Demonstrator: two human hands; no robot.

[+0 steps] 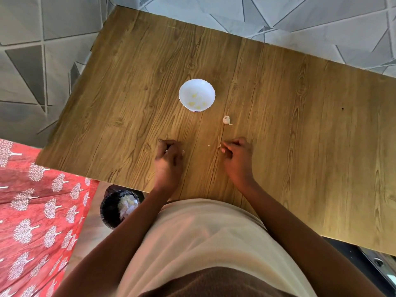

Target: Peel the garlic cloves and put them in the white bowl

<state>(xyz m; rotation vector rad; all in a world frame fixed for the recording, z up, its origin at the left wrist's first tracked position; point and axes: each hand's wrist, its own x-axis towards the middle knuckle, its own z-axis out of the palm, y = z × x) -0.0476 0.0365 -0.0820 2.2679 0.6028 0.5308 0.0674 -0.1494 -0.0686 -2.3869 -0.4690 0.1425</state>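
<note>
The garlic (226,120) lies right of centre on the table (300,125), just above the right hand (235,156) and nearer it than the left hand (169,156). The bowl (197,88), holding peeled cloves (196,101), sits up-left of it. Both hands are curled around small pale scraps; whether skin or clove, I cannot tell.

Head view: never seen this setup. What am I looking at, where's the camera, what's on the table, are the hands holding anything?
No robot here: a person works bare-handed, and the single camera sits on their head, looking down. On the wooden table stands a white bowl with several peeled garlic cloves inside. A garlic piece with its skin on lies right of the bowl. The left hand and right hand rest curled on the table, each seemingly pinching something small and pale; too tiny to identify. A black bin with peels stands below.
</note>
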